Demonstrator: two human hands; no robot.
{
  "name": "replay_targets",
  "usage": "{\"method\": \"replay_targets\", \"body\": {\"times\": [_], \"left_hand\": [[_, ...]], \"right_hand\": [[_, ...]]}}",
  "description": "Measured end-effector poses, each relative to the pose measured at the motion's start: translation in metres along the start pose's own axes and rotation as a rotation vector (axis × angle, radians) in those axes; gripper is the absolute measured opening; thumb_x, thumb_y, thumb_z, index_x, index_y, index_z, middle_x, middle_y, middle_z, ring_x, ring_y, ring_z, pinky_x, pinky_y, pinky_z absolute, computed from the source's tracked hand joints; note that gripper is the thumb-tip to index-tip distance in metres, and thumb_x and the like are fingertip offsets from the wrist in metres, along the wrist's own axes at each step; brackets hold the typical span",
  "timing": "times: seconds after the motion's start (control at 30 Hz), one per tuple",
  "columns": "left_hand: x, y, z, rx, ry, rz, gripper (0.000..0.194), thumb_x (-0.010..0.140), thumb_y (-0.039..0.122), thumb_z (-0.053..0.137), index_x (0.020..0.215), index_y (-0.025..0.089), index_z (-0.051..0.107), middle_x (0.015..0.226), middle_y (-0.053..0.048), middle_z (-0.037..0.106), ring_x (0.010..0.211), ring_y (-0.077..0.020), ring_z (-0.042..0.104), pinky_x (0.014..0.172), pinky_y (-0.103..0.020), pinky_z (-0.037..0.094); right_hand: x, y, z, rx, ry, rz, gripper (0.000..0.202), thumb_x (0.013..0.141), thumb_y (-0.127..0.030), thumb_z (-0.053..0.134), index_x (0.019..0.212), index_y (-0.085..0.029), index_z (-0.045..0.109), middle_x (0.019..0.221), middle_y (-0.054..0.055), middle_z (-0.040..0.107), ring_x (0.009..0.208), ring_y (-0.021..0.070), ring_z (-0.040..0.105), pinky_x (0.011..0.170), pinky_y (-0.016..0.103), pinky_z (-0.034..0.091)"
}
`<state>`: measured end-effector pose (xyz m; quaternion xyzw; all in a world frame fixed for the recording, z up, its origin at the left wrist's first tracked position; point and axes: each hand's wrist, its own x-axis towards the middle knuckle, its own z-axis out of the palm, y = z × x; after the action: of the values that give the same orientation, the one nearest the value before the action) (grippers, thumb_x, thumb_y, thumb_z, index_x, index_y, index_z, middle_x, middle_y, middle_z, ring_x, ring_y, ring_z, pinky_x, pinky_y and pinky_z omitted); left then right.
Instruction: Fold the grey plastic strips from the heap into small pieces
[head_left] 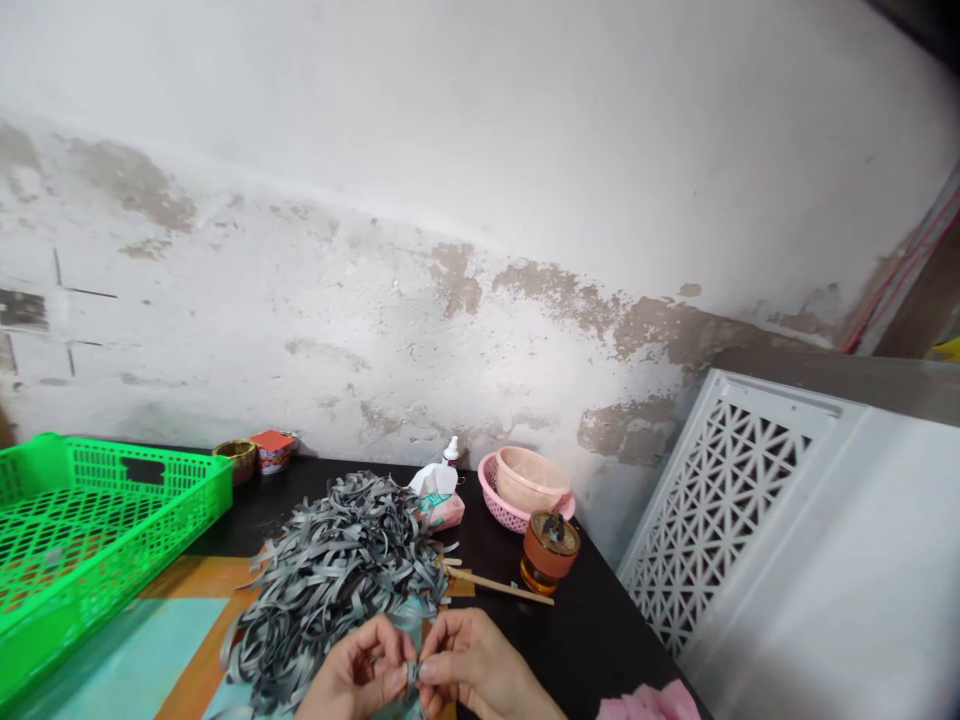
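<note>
My left hand (pixel 364 672) and my right hand (pixel 472 665) meet at the bottom middle of the head view, fingertips nearly touching. Both pinch a small grey strip (pixel 412 674) between thumbs and fingers; most of it is hidden by the fingers. Just beyond and to the left lies a big heap of loose grey strips (pixel 341 580), curled and tangled together. A thin wooden stick (pixel 504 587) rests on the table past my right hand.
At left stands a green plastic crate (pixel 150 520). Along the back of the black table (pixel 600 640) are a tissue pack (pixel 441 508), a white bottle (pixel 451 452), a pink basket (pixel 510 515) holding a peach bowl (pixel 532 480), and an amber jar (pixel 551 555). A white latticed cabinet (pixel 720 520) stands right.
</note>
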<state>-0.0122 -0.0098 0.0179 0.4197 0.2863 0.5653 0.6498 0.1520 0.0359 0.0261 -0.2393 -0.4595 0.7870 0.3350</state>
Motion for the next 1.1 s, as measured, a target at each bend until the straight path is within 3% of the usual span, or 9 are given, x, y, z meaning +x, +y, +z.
{"method": "replay_targets", "body": {"times": [0.17, 0.63, 0.93, 1.1], "left_hand": [[-0.002, 0.009, 0.007, 0.063, 0.052, -0.012, 0.029, 0.064, 0.030, 0.082, 0.058, 0.018, 0.056, 0.072, -0.001, 0.064, 0.063, -0.0172, 0.059, 0.064, -0.029, 0.042], [-0.005, 0.015, 0.016, 0.154, 0.017, 0.010, 0.031, 0.066, 0.035, 0.080, 0.060, 0.019, 0.055, 0.069, -0.002, 0.064, 0.064, -0.0175, 0.058, 0.063, -0.030, 0.041], [-0.001, -0.003, 0.011, 0.007, 0.060, 0.009, 0.031, 0.069, 0.034, 0.077, 0.068, 0.022, 0.049, 0.068, 0.001, 0.064, 0.061, -0.0172, 0.061, 0.057, -0.027, 0.037], [-0.001, 0.000, 0.010, 0.025, 0.062, 0.018, 0.031, 0.070, 0.034, 0.077, 0.068, 0.022, 0.048, 0.064, 0.001, 0.065, 0.058, -0.0156, 0.060, 0.053, -0.026, 0.033]], "right_hand": [[0.000, -0.002, 0.004, 0.003, 0.016, -0.010, 0.030, 0.051, -0.020, 0.086, 0.066, -0.009, 0.062, 0.049, 0.002, 0.064, 0.039, 0.0116, 0.059, 0.044, 0.022, 0.048], [-0.002, -0.005, 0.003, -0.139, 0.066, -0.020, 0.039, 0.045, -0.025, 0.089, 0.067, -0.010, 0.061, 0.049, 0.001, 0.064, 0.040, 0.0128, 0.061, 0.041, 0.019, 0.046], [0.001, -0.004, 0.005, -0.207, 0.062, -0.097, 0.046, 0.046, -0.034, 0.089, 0.070, -0.013, 0.056, 0.049, -0.001, 0.063, 0.041, 0.0126, 0.060, 0.043, 0.022, 0.048], [0.002, -0.003, 0.006, -0.216, 0.058, -0.125, 0.047, 0.046, -0.035, 0.090, 0.071, -0.014, 0.056, 0.052, -0.002, 0.063, 0.041, 0.0121, 0.059, 0.043, 0.023, 0.048]]}}
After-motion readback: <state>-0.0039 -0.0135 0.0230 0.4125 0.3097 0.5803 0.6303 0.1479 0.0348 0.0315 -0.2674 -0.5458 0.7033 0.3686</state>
